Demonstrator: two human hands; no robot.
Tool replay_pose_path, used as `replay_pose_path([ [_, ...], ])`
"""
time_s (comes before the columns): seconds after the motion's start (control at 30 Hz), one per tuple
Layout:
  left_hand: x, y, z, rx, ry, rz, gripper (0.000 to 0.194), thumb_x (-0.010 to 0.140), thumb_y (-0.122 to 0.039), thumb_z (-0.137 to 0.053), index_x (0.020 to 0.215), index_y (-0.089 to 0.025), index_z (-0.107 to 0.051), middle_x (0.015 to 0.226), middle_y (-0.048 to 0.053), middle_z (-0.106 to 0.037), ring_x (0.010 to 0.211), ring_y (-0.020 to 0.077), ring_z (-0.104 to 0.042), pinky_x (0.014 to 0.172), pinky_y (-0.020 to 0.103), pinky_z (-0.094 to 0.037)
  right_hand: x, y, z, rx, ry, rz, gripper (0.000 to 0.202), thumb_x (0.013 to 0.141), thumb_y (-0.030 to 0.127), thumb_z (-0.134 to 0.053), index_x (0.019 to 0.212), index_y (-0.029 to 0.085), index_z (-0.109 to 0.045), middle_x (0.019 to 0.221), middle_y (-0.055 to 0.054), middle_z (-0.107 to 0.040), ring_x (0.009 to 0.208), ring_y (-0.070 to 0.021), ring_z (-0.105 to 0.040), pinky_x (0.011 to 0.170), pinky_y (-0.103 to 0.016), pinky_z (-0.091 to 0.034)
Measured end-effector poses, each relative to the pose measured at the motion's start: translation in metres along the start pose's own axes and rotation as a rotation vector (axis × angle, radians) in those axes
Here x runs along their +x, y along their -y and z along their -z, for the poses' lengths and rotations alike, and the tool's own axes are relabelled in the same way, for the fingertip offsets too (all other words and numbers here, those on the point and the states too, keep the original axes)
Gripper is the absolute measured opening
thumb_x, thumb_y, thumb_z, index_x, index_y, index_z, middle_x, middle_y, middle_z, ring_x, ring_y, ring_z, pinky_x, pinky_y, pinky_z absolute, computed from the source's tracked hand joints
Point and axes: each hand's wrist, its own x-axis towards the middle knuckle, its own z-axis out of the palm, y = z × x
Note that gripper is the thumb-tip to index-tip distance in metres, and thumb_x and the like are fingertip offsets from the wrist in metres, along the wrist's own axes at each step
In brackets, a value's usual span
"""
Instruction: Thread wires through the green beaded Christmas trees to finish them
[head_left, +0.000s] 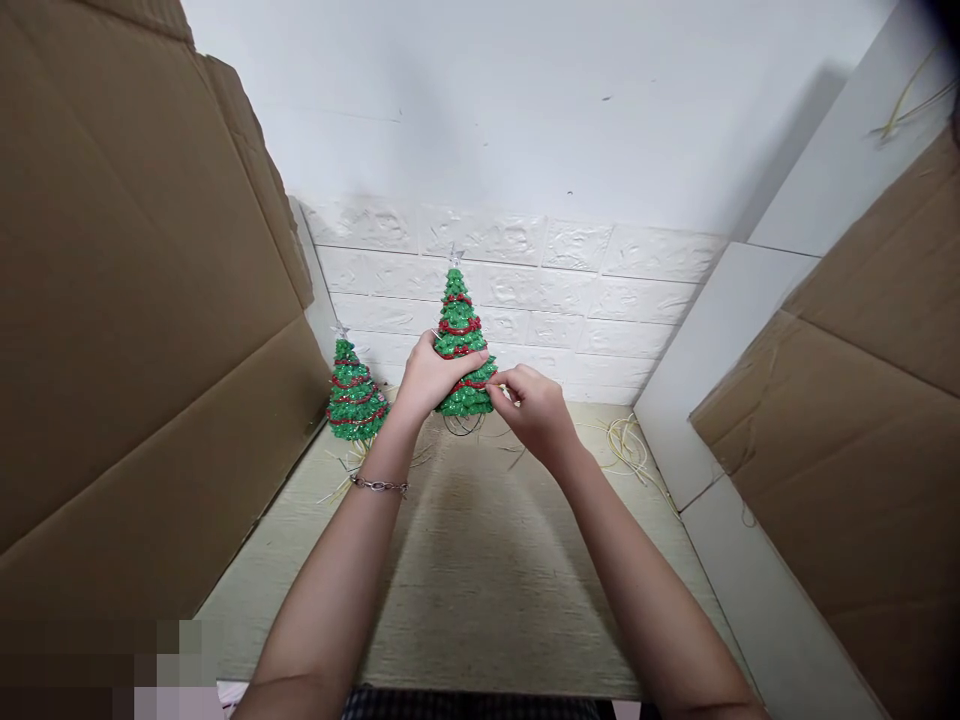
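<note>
A small green Christmas tree [466, 374] with red garlands and a clear star on top is held upright above the table. My left hand [436, 372] grips it from the left, thumb across its front. My right hand [534, 402] is at the tree's lower right edge, thumb and forefinger pinched together against it. Whatever the pinch holds is too small to make out. Thin dark wire loops [463, 425] hang below the tree's base. A second, similar Christmas tree [352, 400] stands at the left, beside my left forearm.
Tall cardboard sheets [135, 280] wall off the left side, with more cardboard [862, 420] on the right. Coiled pale yellow wires [628, 445] lie at the table's back right. Loose wire ends lie under the second tree. A white brick-patterned wall [585, 300] closes the back of the table [495, 600].
</note>
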Motion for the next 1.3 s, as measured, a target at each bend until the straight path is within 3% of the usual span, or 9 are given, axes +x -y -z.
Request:
replay_pose_path([
  [0.23,-0.001,0.001,-0.001,-0.011,-0.003,-0.01,0.053,0.052,-0.042,-0.077,0.094,-0.016,-0.057,0.096,0.011,-0.065,0.088,0.0259,-0.061,0.08,0.041,-0.048,-0.002,0.002,-0.005,-0.073,0.021,0.054,0.02,0.087,0.022,-0.043,0.081,0.017,-0.061,0.074,-0.003,-0.059,0.069,-0.0131,-0.052,0.064,-0.024,-0.039],
  [0.63,-0.004,-0.004,0.0,-0.028,-0.014,0.002,0.052,0.052,-0.035,-0.077,0.097,-0.016,-0.058,0.097,0.01,-0.065,0.089,0.0243,-0.061,0.081,0.038,-0.048,-0.005,-0.003,-0.012,-0.318,-0.19,0.291,0.027,0.089,0.022,-0.041,0.08,0.016,-0.066,0.066,-0.002,-0.059,0.056,-0.0102,-0.05,0.051,-0.024,-0.031],
  [0.83,-0.003,-0.004,0.0,0.003,-0.025,0.012,0.058,0.051,-0.036,-0.078,0.101,-0.016,-0.056,0.101,0.012,-0.064,0.093,0.0251,-0.061,0.083,0.039,-0.048,-0.006,-0.002,-0.014,-0.417,-0.116,0.344,0.032,0.091,0.023,-0.037,0.076,0.017,-0.065,0.065,-0.002,-0.059,0.054,-0.0104,-0.049,0.05,-0.025,-0.029],
  [1.13,-0.002,-0.006,0.003,0.139,-0.075,-0.009,0.064,0.051,-0.045,-0.077,0.103,-0.015,-0.056,0.106,0.013,-0.064,0.095,0.0263,-0.06,0.083,0.04,-0.047,-0.006,-0.002,-0.014,-0.159,0.013,0.191,0.027,0.091,0.022,-0.039,0.093,0.019,-0.065,0.083,-0.004,-0.064,0.073,-0.0125,-0.059,0.059,-0.022,-0.042],
  [1.3,-0.001,-0.005,0.004,0.11,-0.058,-0.001,0.062,0.051,-0.046,-0.077,0.101,-0.016,-0.056,0.103,0.011,-0.065,0.094,0.0258,-0.061,0.082,0.039,-0.048,-0.006,-0.006,-0.019,-0.122,-0.059,0.13,0.025,0.09,0.022,-0.042,0.095,0.018,-0.067,0.085,-0.006,-0.064,0.077,-0.0133,-0.06,0.067,-0.023,-0.046],
])
